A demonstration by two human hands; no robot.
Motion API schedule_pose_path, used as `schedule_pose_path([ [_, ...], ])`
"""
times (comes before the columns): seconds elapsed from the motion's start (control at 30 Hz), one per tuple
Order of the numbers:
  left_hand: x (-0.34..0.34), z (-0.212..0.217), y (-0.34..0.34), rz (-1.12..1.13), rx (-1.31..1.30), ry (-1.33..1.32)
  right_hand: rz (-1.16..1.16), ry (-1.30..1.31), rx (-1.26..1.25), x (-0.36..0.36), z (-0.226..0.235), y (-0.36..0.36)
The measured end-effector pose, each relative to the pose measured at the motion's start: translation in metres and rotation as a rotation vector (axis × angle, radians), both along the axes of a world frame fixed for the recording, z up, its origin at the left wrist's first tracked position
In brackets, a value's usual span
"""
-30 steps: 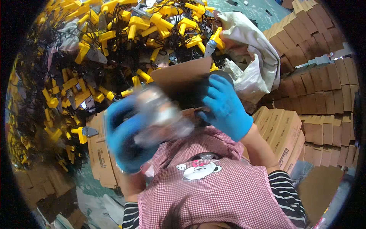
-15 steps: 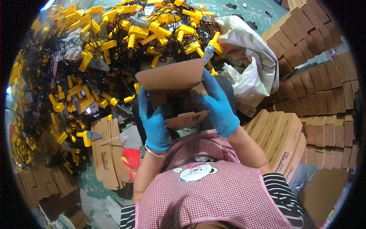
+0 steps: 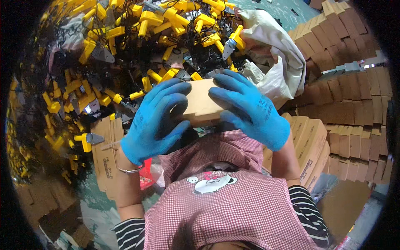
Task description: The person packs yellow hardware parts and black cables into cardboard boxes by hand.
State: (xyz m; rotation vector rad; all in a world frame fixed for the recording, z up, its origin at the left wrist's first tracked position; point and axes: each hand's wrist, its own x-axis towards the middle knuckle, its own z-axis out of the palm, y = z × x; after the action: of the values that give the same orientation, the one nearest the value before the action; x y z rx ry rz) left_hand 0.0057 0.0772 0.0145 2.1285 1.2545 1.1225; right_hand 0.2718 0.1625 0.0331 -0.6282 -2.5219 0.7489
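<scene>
A huge heap of yellow-and-black tools (image 3: 125,50) fills the upper left, and stacked brown cartons (image 3: 350,100) wall off the right side. A white sack (image 3: 279,62) slumps between them, flat cardboard blanks (image 3: 106,154) lie on the floor at lower left, and the checked apron (image 3: 225,200) covers the lap below.

Right in the middle, the small brown cardboard box (image 3: 202,104) is held up in front of the chest, above the lap, with both gloved hands clamped on it. The left hand (image 3: 154,118) wraps the box's left end, fingers (image 3: 173,89) spread over the top edge. The right hand (image 3: 250,108) covers the right end, fingers arched across the top, wrist bent inward.

By the look of it, this is the closing step: flaps being pressed shut. Next move calls for firm, even pressure from both sides so the flap tucks in without buckling the thin card.
</scene>
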Motion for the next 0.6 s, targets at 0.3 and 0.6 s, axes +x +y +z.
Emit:
schedule_pose_path([
  [0.3,-0.004,-0.009,0.009,0.061,-0.104,-0.167,-0.119,-0.018,0.076,-0.017,0.001,0.007],
  [0.6,0.016,-0.063,-0.017,0.229,0.419,0.164,-0.125,-0.137,0.382,-0.010,-0.028,-0.011],
])
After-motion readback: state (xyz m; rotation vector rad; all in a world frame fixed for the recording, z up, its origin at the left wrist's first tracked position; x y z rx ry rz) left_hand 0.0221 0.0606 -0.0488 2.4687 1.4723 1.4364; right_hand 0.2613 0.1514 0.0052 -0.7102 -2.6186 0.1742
